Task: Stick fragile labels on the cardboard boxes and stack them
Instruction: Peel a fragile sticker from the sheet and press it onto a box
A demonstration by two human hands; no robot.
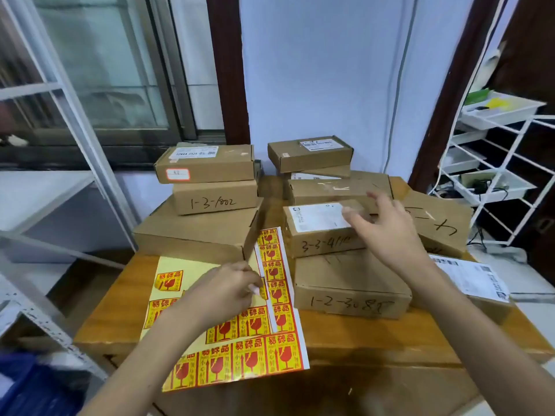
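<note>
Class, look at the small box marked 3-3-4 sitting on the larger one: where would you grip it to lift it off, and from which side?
Grip the box marked 3-3-4 across its short ends, coming from above. It lies flat on the larger box, top and both ends exposed, and the right hand hovers over it.

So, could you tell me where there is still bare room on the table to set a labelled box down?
The clearest bare strip of the table lies along the near edge, between the label sheet and the box marked 1-2-3088. A narrower gap shows between the left stack and the right boxes. Elsewhere it is crowded.
</note>
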